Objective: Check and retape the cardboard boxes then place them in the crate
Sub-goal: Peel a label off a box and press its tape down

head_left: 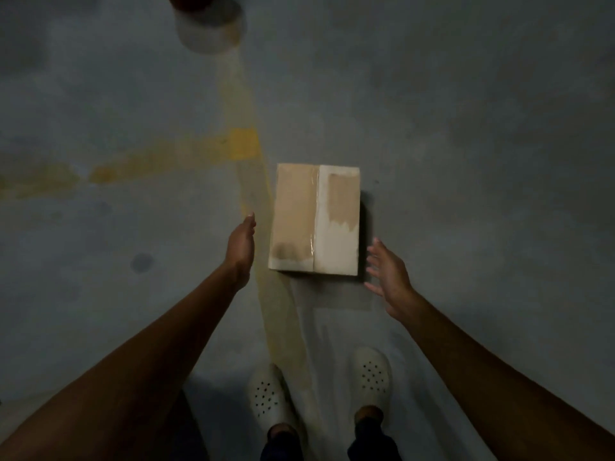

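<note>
While the rectangular cardboard box (293, 211) lies on the grey concrete floor (466, 128), glossy clear tape (315, 207) along its centre seam and its paper skin peeled pale in patches, the left hand (240, 251) hovers just beside its left edge, fingers straight and together. The right hand (389, 277) hovers just beside the box's right edge, fingers spread; neither of the hands holds anything.

Cardboard box (314, 219) lies flat on the floor (466, 128), ahead of your feet. Your left hand (240, 247) sits just beside its left edge, not touching. Your right hand (387, 274) is near its near-right corner, also apart from it. The floor line (279, 314) runs between your shoes, left shoe (268, 397) and right shoe (371, 372). It passes just left of the box, heading for the tape roll (209, 24) far ahead on your left.
</note>
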Demonstrator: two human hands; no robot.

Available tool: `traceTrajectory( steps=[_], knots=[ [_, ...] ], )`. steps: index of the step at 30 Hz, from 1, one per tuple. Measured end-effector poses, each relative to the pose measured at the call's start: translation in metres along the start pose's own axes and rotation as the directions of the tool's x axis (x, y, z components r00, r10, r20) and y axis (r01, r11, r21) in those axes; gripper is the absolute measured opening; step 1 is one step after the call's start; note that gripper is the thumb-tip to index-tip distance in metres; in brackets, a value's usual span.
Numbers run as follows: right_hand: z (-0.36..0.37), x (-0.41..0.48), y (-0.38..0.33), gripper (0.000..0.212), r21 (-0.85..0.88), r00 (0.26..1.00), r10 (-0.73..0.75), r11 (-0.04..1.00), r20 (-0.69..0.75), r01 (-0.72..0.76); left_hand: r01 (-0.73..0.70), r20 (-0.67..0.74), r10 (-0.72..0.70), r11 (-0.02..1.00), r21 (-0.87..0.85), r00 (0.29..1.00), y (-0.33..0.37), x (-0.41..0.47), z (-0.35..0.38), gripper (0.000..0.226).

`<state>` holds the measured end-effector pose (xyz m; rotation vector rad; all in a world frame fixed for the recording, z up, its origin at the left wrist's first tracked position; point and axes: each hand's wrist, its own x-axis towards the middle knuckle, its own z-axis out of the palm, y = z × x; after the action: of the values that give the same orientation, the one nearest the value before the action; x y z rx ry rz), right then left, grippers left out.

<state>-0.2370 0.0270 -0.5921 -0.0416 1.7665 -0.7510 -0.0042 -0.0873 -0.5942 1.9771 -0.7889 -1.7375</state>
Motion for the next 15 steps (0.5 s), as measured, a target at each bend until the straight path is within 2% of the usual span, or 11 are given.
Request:
traceTrajectory(
  steps=[4,7,9,11,14,15],
  knots=[
    [0.013,0.070,0.034,0.044,-0.098,1.000,0.004,0.995,0.004,-0.003,0.046,0.031,-0.049,0.993,0.108,0.998,-0.047,0.059,0.023,0.066],
    [0.020,0.121,0.057,0.071,-0.099,0.999,0.037,0.994,0.027,-0.035,0.143,0.065,-0.155,0.977,0.159,0.986,-0.064,0.078,0.039,0.065],
    [0.026,0.123,0.055,0.070,-0.020,0.995,0.092,0.996,0.031,-0.092,0.190,0.093,-0.206,0.969,0.157,0.974,-0.063,0.077,0.044,0.061],
    [0.026,0.113,0.046,0.074,0.064,0.997,0.077,0.995,0.006,-0.077,0.178,0.068,-0.189,0.973,0.147,0.980,-0.058,0.073,0.043,0.054],
    [0.017,0.099,0.032,0.106,0.156,0.999,0.028,0.988,-0.046,-0.021,0.132,0.002,-0.132,0.990,0.055,0.991,-0.033,0.046,0.041,0.037],
    [0.014,0.087,0.021,0.098,0.193,0.998,0.015,0.981,-0.057,-0.004,0.112,0.001,-0.112,0.993,0.024,0.994,-0.021,0.037,0.040,0.035]
  ],
)
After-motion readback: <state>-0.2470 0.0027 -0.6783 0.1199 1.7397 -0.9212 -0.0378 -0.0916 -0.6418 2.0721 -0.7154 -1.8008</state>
